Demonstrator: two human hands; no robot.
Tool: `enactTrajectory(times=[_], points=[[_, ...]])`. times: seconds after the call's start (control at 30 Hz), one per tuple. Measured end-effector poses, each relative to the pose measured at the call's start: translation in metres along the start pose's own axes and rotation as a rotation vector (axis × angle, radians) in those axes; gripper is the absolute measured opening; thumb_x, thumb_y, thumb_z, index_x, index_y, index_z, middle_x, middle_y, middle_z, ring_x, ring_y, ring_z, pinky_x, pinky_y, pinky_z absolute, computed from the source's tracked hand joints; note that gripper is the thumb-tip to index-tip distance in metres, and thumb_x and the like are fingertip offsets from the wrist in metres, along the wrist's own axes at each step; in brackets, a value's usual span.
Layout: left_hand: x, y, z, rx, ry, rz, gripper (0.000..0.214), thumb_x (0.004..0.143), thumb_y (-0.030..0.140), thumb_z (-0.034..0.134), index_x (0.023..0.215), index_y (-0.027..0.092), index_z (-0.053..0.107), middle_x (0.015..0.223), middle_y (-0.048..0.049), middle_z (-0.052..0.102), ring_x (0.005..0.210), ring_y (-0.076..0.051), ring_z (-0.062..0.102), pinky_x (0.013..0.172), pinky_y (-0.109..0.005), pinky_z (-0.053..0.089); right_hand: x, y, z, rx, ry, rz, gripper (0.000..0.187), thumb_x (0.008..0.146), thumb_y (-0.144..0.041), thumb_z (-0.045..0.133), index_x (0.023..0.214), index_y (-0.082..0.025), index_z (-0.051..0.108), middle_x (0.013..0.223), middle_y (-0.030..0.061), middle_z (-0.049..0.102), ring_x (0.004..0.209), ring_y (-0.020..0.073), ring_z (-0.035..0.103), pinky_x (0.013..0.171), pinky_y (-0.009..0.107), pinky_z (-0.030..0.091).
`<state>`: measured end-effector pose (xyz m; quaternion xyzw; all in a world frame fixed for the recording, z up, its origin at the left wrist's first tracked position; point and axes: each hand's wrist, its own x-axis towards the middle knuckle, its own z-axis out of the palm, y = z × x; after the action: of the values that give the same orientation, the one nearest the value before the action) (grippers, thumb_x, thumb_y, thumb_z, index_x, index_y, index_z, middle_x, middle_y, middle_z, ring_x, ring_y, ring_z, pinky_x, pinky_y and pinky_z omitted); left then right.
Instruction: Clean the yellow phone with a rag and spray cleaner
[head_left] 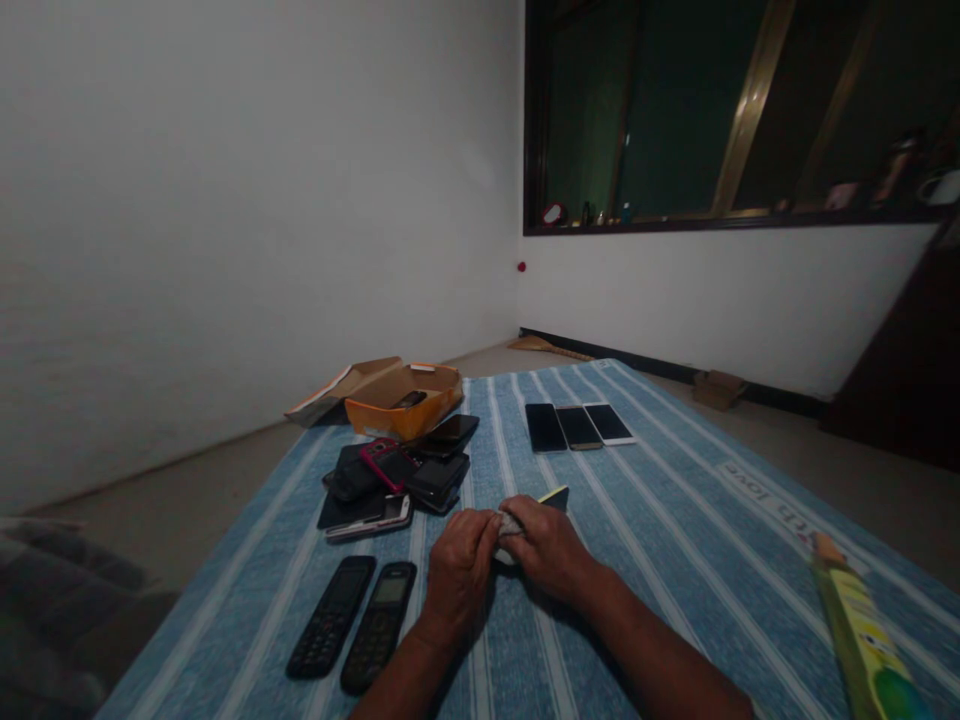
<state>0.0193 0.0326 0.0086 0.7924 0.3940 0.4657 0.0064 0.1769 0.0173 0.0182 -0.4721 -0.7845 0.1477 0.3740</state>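
Note:
My left hand [461, 560] and my right hand [551, 550] meet in front of me, both closed on a small crumpled greyish cloth [510, 524]. Past the right hand's knuckles juts a corner of a dark phone [558, 497] with a pale yellow edge. The fingers hide the rest of it, and I cannot tell whether it is gripped or lies on the tablecloth. Left of my left forearm lie two black keypad phones, one [331, 617] farther left and one [380, 625] nearer the arm. Beyond the left hand is a loose pile of phones [390, 475].
Three phones [580, 427] lie in a row farther back on the striped blue tablecloth [660, 530]. An open orange box [401, 415] stands at the back left. A yellow-green printed package [862, 640] is at the near right. White walls and a dark window surround the table.

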Motion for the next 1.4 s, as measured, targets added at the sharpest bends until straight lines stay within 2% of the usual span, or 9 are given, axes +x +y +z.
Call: enactTrajectory(times=[0.23,0.4,0.6,0.7,0.83,0.93,1.17,1.23,1.4], points=[[-0.002,0.002,-0.001,-0.072,-0.021,-0.015,0.035,0.101,0.030,0.039,0.084,0.020,0.068,0.073,-0.0045,0.070,0.071,-0.019,0.068,0.068,-0.029,0.055,0.001,0.005,0.001,-0.024,0.001,-0.033,0.015,0.087,-0.013,0.057,0.099,-0.019,0.060,0.096,0.0049,0.066,0.090,0.0192,0.061,0.080,0.028,0.044],[-0.003,0.002,-0.001,-0.166,-0.054,-0.063,0.028,0.098,0.032,0.044,0.092,0.020,0.069,0.082,-0.0066,0.073,0.078,-0.020,0.070,0.074,-0.031,0.057,0.002,0.006,0.001,0.015,0.003,-0.043,0.014,0.086,-0.010,0.056,0.096,-0.019,0.061,0.091,0.0036,0.064,0.087,0.0181,0.059,0.079,0.027,0.043],[-0.005,0.000,0.000,-0.211,-0.052,-0.132,0.027,0.096,0.033,0.047,0.092,0.018,0.070,0.083,-0.0070,0.075,0.079,-0.021,0.071,0.076,-0.032,0.057,0.004,0.002,0.001,0.070,0.025,-0.030,0.015,0.083,-0.007,0.056,0.089,-0.019,0.063,0.087,0.0024,0.063,0.083,0.0174,0.058,0.076,0.028,0.043],[-0.005,0.000,0.001,-0.212,-0.041,-0.159,0.028,0.095,0.035,0.048,0.091,0.018,0.070,0.083,-0.0070,0.075,0.079,-0.022,0.072,0.075,-0.033,0.057,0.004,-0.002,-0.002,0.107,0.036,0.003,0.024,0.081,-0.006,0.057,0.099,-0.019,0.066,0.093,0.0043,0.064,0.088,0.0188,0.059,0.080,0.030,0.046],[-0.004,0.001,0.002,-0.223,-0.040,-0.215,0.028,0.093,0.035,0.049,0.090,0.018,0.071,0.083,-0.0076,0.076,0.079,-0.022,0.072,0.075,-0.033,0.057,0.003,-0.009,-0.009,0.156,0.047,0.015,0.047,0.076,-0.005,0.059,0.122,-0.017,0.062,0.107,0.0083,0.064,0.101,0.0215,0.060,0.091,0.034,0.047],[-0.003,0.000,0.002,-0.233,-0.047,-0.245,0.027,0.092,0.034,0.048,0.089,0.019,0.071,0.083,-0.0076,0.076,0.079,-0.022,0.072,0.075,-0.032,0.057,0.003,-0.015,-0.015,0.176,0.022,-0.017,0.053,0.072,-0.003,0.058,0.122,-0.019,0.061,0.113,0.0079,0.062,0.106,0.0215,0.058,0.096,0.035,0.046],[-0.001,-0.001,0.000,-0.250,-0.063,-0.287,0.026,0.090,0.032,0.048,0.086,0.020,0.070,0.079,-0.0054,0.075,0.074,-0.021,0.071,0.070,-0.031,0.056,0.001,-0.029,-0.030,0.114,-0.139,-0.073,0.051,0.068,0.001,0.059,0.114,-0.021,0.059,0.115,0.0054,0.054,0.105,0.0192,0.055,0.090,0.030,0.047],[-0.001,0.000,0.000,-0.257,-0.057,-0.284,0.025,0.090,0.031,0.048,0.088,0.020,0.071,0.082,-0.0060,0.076,0.076,-0.021,0.072,0.071,-0.031,0.056,0.000,-0.027,-0.029,0.094,-0.122,-0.088,0.045,0.073,0.002,0.054,0.112,-0.021,0.059,0.112,0.0053,0.055,0.102,0.0183,0.056,0.087,0.029,0.047],[-0.002,0.003,-0.001,-0.274,-0.040,-0.244,0.024,0.091,0.032,0.051,0.089,0.020,0.072,0.083,-0.0073,0.077,0.078,-0.022,0.072,0.074,-0.032,0.057,0.003,-0.015,-0.018,0.072,0.019,-0.115,0.034,0.080,0.003,0.048,0.099,-0.020,0.063,0.095,0.0040,0.061,0.092,0.0177,0.059,0.082,0.028,0.047]])
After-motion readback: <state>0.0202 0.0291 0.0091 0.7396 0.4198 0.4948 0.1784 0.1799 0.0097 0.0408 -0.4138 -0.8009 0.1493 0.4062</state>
